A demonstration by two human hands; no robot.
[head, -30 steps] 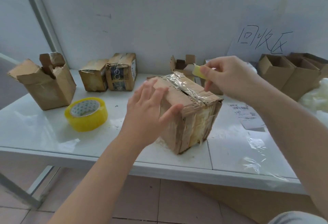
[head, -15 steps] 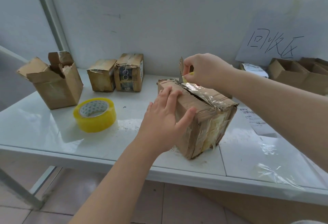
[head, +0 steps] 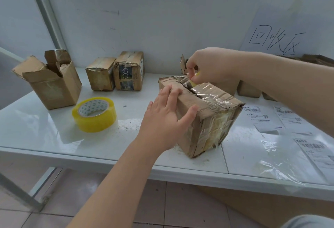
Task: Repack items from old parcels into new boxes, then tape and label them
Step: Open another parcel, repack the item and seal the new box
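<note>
R hand [head: 213,65], pinched tight on the yellow cutter [head: 194,83], has dropped from above the old parcel [head: 207,124] into the far end of its taped seam, which now gapes. L hand [head: 166,117] presses flat, fingers straight, steadying the parcel mid-tabletop [head: 45,132]; flaps prob. free soon

I see a parcel [head: 213,128] in the middle of the table [head: 36,133], a tape roll [head: 97,121] left of it, an open box [head: 52,88] and two smaller parcels [head: 129,70] farther back left, and shipping labels [head: 260,117] lying to its right.
</note>
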